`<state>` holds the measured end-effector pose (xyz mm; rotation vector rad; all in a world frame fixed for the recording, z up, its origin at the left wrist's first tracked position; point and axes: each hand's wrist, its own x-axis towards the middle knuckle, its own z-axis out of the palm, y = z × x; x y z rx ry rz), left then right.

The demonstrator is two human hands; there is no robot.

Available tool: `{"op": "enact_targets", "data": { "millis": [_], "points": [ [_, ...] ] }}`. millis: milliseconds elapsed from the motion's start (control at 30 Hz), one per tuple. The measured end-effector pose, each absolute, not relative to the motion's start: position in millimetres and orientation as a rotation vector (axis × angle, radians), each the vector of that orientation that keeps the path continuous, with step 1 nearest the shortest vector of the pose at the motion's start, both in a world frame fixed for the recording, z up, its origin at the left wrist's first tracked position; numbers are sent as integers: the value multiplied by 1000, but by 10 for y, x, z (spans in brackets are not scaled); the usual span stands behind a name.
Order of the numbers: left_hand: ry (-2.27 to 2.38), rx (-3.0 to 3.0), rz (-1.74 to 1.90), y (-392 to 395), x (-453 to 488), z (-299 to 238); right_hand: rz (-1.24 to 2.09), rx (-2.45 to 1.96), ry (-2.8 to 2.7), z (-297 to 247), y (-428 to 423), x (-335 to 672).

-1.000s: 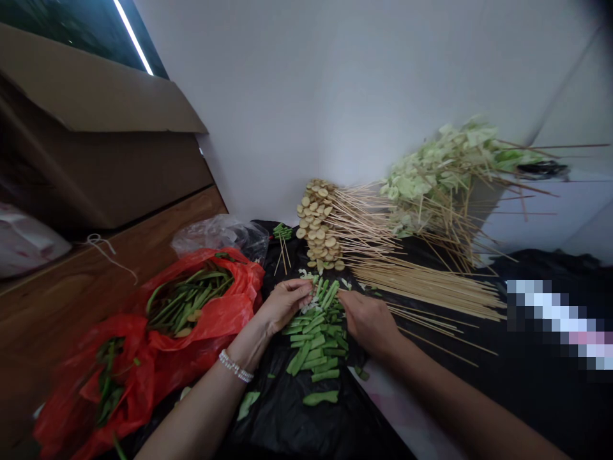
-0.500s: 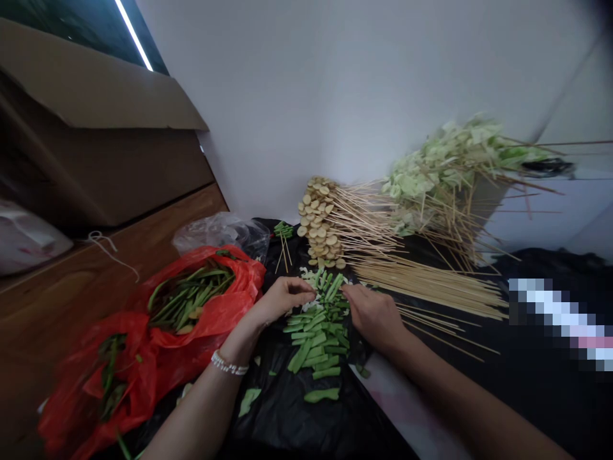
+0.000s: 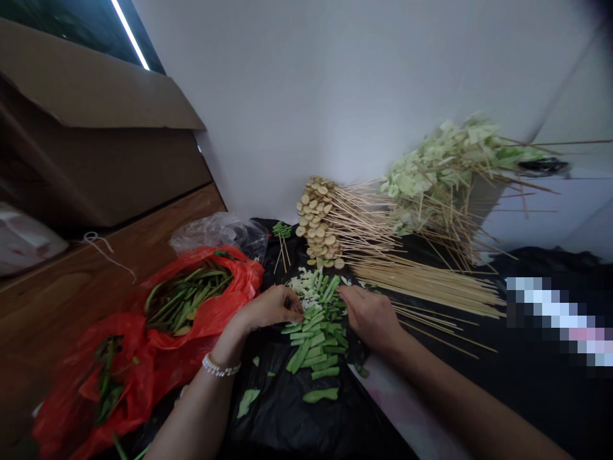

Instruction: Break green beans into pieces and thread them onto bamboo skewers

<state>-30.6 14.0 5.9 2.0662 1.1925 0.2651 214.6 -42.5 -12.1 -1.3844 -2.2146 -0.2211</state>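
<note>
A pile of short cut green bean pieces (image 3: pixel 317 340) lies on black plastic sheeting (image 3: pixel 287 409). My left hand (image 3: pixel 271 308), a bead bracelet on its wrist, rests at the pile's left edge with fingers curled and pinched on a bean piece. My right hand (image 3: pixel 368 316) lies palm down on the pile's right side, fingers bent onto the beans; what it holds, if anything, is hidden. Small whitish bits (image 3: pixel 305 285) sit just beyond the pile.
A red plastic bag (image 3: pixel 143 345) of whole green beans sits at the left on a wooden surface. Bare bamboo skewers (image 3: pixel 431 284) lie to the right. Skewers of tan slices (image 3: pixel 318 223) and pale green leaves (image 3: pixel 445 172) lean on the wall. A cardboard box (image 3: pixel 96 140) stands at the far left.
My left hand has drawn back toward me and left along the pile's edge, uncovering the whitish bits. The right hand has barely shifted.
</note>
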Motion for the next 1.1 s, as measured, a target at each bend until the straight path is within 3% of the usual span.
{"op": "enact_targets", "data": {
  "millis": [367, 600, 767, 1100],
  "points": [
    [1177, 1869, 694, 136, -191, 109, -228, -1367, -2201, -110, -429, 2148],
    [1149, 1271, 1019, 155, -47, 63, -214, -1375, -2200, -124, -429, 2147],
    [959, 776, 1060, 138, 7, 49, -184, -1391, -2222, -118, -430, 2146],
    [903, 729, 1092, 144, 11, 6, -170, -1381, -2215, -124, -438, 2135]
  ]
}}
